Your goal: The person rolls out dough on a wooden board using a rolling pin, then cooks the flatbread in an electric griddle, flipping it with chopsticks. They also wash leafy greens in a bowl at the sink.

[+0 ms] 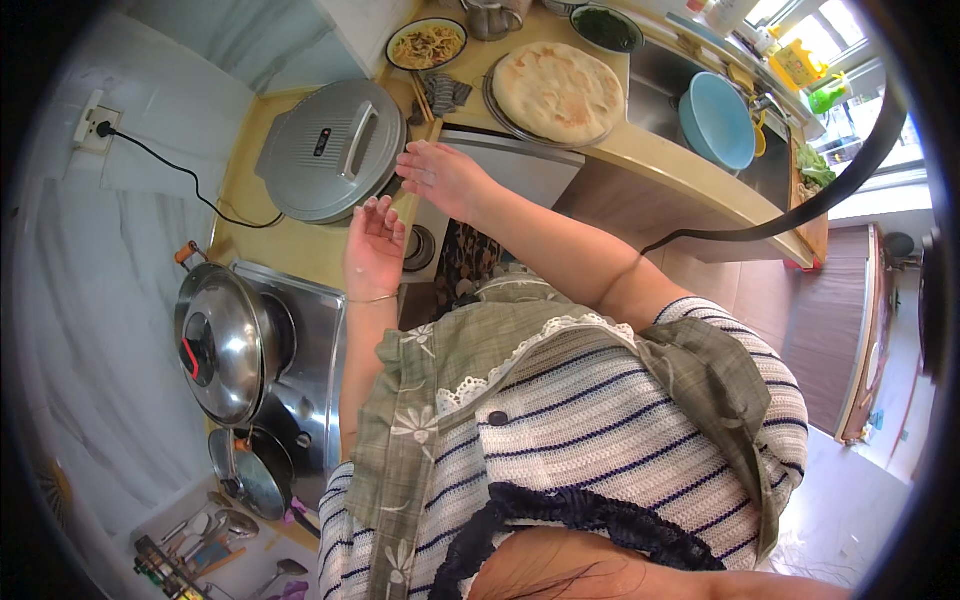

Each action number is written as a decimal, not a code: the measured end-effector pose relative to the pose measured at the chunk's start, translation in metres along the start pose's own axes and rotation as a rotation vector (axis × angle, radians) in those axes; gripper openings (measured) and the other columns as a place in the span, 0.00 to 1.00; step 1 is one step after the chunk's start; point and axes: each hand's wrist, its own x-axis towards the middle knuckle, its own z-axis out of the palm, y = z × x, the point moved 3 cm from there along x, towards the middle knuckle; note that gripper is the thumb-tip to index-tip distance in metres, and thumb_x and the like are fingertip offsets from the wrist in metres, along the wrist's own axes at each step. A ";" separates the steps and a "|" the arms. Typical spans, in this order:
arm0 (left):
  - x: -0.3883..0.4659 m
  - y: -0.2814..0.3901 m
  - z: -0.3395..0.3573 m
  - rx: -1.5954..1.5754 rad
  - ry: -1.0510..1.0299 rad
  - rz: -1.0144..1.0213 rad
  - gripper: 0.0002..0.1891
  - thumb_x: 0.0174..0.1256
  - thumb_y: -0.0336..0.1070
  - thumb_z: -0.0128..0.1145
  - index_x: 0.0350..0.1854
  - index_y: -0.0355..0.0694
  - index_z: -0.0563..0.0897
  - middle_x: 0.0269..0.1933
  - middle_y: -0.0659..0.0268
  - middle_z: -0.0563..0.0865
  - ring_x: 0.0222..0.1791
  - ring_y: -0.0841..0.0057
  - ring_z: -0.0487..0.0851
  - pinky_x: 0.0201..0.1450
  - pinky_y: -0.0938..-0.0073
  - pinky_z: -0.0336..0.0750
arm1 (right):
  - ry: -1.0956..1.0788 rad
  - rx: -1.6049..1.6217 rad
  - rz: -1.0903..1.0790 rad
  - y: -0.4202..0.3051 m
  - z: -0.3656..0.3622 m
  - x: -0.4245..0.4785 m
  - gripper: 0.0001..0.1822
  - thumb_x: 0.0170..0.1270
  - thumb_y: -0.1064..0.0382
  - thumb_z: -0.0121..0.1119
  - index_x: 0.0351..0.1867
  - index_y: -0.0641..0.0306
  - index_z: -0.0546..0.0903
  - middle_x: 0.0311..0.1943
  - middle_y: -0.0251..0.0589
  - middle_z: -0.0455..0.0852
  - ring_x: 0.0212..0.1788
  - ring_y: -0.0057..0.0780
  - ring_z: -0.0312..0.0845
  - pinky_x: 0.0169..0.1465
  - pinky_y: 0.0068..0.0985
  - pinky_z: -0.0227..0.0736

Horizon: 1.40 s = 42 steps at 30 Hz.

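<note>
My left hand [377, 251] is palm up with its fingers loosely curled, and holds nothing. It is just in front of the closed grey electric baking pan [309, 154], which has a ribbed lid and a silver handle [357, 141]. Beside it, my right hand [444, 178] is stretched out flat and also empty, its fingertips near the pan's right rim. Whitish residue, like flour, shows on the fingers of both hands. Farther off, a large round browned flatbread [559, 91] lies on a round metal tray [501, 120] at the counter's edge.
A lidded steel wok [229, 337] and a frying pan [259, 472] sit on the stove [319, 397] at left. The baking pan's black cord [196, 180] runs to a wall socket. Wooden chopsticks [422, 97], a dish of shredded food [427, 46] and a blue basin [716, 120] are farther back.
</note>
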 end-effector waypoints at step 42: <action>0.138 0.054 -0.011 1.863 0.284 0.752 0.25 0.51 0.35 0.68 0.52 0.34 0.74 0.40 0.56 0.84 0.43 0.55 0.78 0.48 0.57 0.72 | -0.616 -2.035 -0.885 -0.042 0.019 0.187 0.18 0.53 0.66 0.59 0.48 0.53 0.81 0.45 0.33 0.80 0.52 0.40 0.71 0.55 0.34 0.69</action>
